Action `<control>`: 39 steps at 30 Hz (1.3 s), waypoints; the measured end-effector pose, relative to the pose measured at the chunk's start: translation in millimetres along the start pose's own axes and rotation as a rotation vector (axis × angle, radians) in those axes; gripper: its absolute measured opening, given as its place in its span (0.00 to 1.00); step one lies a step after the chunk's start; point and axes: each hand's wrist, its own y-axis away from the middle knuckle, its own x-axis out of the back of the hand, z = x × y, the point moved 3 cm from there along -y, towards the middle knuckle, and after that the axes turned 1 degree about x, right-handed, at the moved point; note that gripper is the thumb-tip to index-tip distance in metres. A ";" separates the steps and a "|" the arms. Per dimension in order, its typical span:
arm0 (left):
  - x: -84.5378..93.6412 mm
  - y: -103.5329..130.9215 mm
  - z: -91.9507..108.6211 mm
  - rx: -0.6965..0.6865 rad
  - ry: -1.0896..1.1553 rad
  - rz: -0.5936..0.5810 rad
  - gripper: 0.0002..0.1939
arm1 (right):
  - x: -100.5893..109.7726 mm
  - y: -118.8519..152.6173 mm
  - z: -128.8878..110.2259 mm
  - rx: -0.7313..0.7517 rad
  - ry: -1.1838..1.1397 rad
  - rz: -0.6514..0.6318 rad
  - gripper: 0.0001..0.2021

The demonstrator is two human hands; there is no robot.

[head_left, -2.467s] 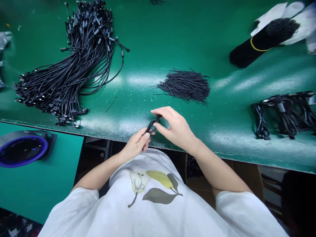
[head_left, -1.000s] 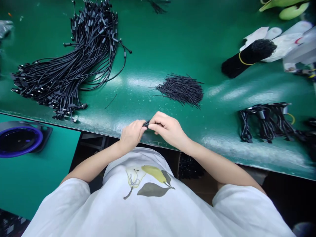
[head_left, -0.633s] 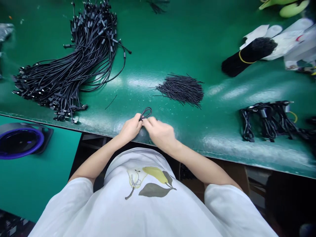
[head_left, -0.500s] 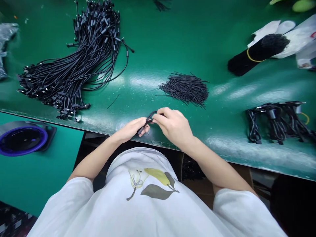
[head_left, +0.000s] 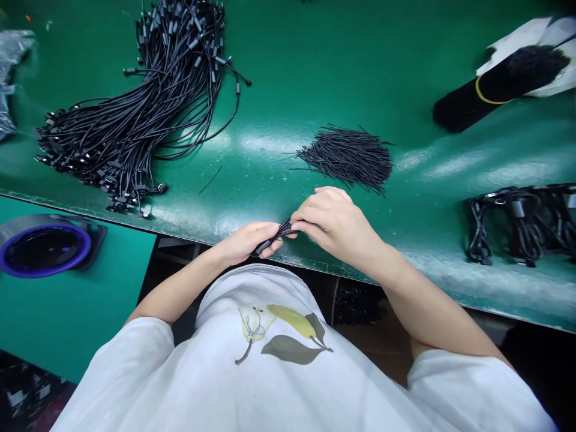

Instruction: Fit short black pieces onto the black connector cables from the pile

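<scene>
A small folded black cable (head_left: 265,246) is in my hands above the table's front edge. My left hand (head_left: 246,241) closes round it, with the thumb on top and a dark end showing below the fingers. On the right, my right hand (head_left: 341,227) pinches at the cable's other end; its fingertips partly hide the spot, and whether a thin tie is also in them cannot be made out. Just beyond my right hand lies a loose pile of short thin black ties (head_left: 348,157). A single tie (head_left: 210,180) lies apart, to the left.
A large heap of black cables (head_left: 148,114) with connectors covers the table's left side. At the right are a banded black bundle (head_left: 490,93) and several coiled cables (head_left: 522,225). A purple-rimmed round object (head_left: 45,251) sits on the lower green surface at left.
My right hand has shifted slightly right, and its fingers have drawn together at the cable's end. The cable's raised loop no longer shows. The view has moved a little.
</scene>
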 end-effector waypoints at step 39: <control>-10.2 -1.0 1.3 -0.046 -0.138 -0.085 0.21 | 1.1 0.1 0.3 0.261 0.140 -0.041 0.12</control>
